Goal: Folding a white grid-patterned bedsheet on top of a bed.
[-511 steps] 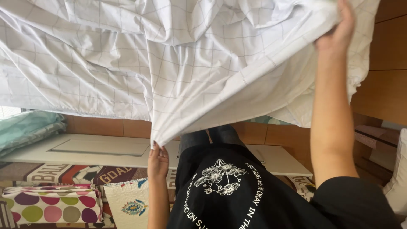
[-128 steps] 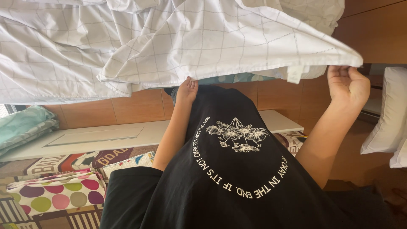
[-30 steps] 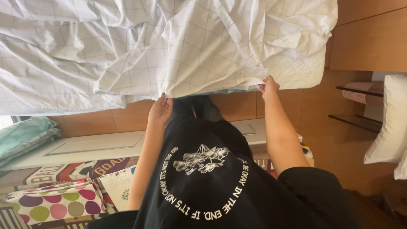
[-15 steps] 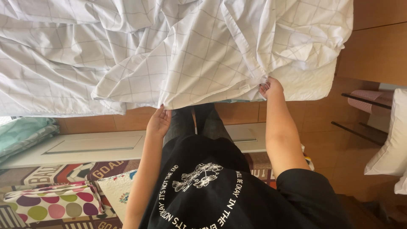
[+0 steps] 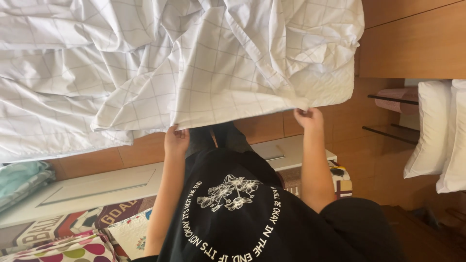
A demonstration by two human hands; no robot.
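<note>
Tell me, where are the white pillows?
In the head view, the white pillows stand at the far right edge, beside the wooden wall, off to the side of the right hand holding the white checked sheet.

The white grid-patterned bed sheet [image 5: 208, 73] runs off the frame at twelve and nine o'clock, so its full spread cannot be seen. Its lower hem covers the fingertips of the left hand [image 5: 176, 140] and of the right hand [image 5: 308, 119], hiding how each grips. Whatever lies under the sheet is concealed. At three o'clock the white pillows [image 5: 439, 136] are cut by the edge. At seven o'clock the polka-dot patterned cushion [image 5: 68, 250] is cropped, and at nine o'clock the folded teal cloth [image 5: 22, 179] shows only in part. The person's legs vanish behind the black printed t-shirt [image 5: 242, 213].
</note>
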